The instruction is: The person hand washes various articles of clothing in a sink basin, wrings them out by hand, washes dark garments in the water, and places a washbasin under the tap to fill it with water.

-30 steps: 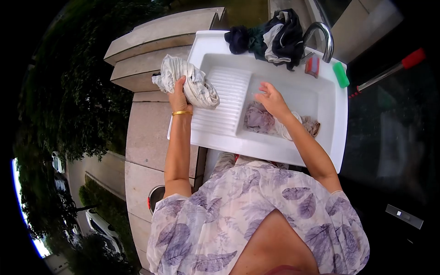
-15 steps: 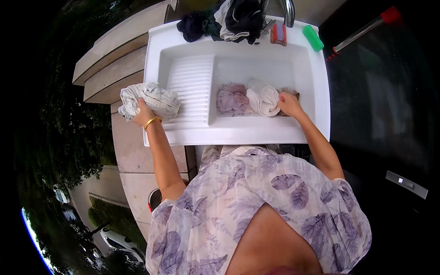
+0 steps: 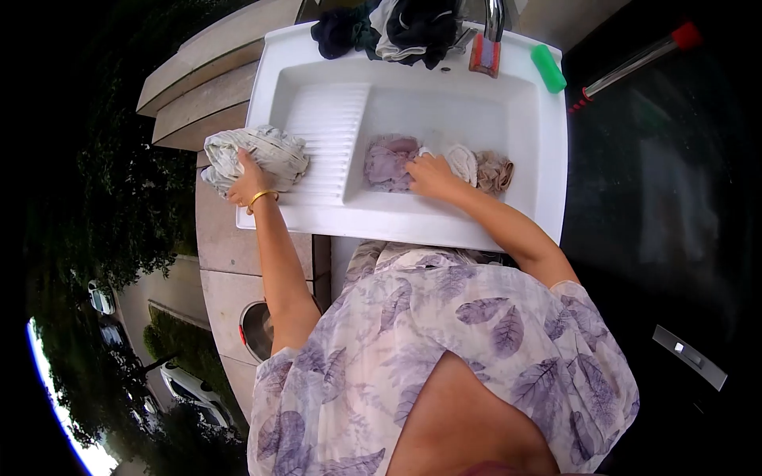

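On the left rim of the white laundry sink [image 3: 294,216], my left hand [image 3: 248,181] grips a bunched white garment [image 3: 274,151]; part of the bundle lies over the ridged washboard [image 3: 321,131]. Inside the basin, the curled fingers of my right hand [image 3: 431,176] are at the right edge of a wet lilac lace-edged garment [image 3: 387,163]. A rolled white cloth [image 3: 462,163] sits just beyond that hand, partly covered by it. To the right of the roll is a crumpled beige cloth [image 3: 495,170].
Dark and white clothes [image 3: 413,32] are heaped on the back rim beside the faucet [image 3: 494,20]. A red-edged scrub brush [image 3: 485,55] and a green bar [image 3: 548,69] lie at the back right. A red-ended metal pole [image 3: 635,63] stands beyond the sink.
My right hand has moved left, from the white roll's right side to the lilac garment, uncovering the beige cloth. My left hand keeps its hold on the white bundle.
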`<state>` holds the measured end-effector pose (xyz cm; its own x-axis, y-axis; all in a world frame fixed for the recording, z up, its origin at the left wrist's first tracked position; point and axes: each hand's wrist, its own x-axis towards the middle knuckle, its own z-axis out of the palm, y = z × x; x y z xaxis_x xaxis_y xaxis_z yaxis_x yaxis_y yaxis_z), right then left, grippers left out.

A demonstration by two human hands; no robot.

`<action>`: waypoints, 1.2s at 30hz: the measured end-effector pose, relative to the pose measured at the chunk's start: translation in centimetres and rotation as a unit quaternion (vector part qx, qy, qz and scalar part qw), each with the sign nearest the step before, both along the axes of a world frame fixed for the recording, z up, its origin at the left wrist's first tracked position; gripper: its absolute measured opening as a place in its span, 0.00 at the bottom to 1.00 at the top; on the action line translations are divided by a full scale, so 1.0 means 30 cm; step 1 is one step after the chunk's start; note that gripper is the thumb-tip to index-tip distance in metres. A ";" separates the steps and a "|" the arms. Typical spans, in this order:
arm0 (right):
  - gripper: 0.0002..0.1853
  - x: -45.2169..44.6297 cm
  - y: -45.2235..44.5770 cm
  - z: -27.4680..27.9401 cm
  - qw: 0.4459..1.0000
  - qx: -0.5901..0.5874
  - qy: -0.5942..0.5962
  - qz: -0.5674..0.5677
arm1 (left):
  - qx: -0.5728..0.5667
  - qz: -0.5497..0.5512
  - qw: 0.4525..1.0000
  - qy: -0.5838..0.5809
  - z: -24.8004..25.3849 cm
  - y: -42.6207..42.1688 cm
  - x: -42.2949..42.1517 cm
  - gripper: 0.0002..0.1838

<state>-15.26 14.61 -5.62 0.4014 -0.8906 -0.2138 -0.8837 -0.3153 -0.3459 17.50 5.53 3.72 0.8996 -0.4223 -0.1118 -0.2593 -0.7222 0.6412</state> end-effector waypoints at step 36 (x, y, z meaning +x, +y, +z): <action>0.14 -0.514 -0.175 0.389 0.769 -0.135 -0.485 -0.394 | -0.097 -0.475 0.765 0.425 -0.157 -0.154 -0.606 0.07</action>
<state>-30.69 9.36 6.04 -0.4320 -0.8982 0.0814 -0.2051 0.0100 -0.9787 -0.69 0.92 -0.98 -0.1859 -0.9224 -0.3385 -0.0378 -0.3376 0.9405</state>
